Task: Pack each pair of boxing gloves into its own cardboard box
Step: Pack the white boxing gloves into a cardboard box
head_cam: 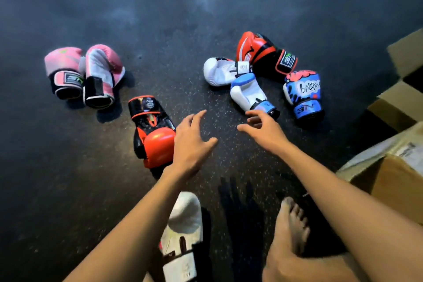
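Dim room, dark speckled rubber floor [160, 18]: my left hand [192, 144] and right hand [263, 130] hover just short of the blue glove [302, 94] scrawled "bnSport", "BN" on its cuff, fingers [199, 118] spread, gripping nothing. Beside that glove lie its blue-and-white mate [249, 94], a white glove [219, 71] and a red glove [258, 52]. Left of it lies a second red glove [153, 135]; far left, the pink pair [84, 73], logo-tagged. Cardboard boxes [402, 103] stand right of it.
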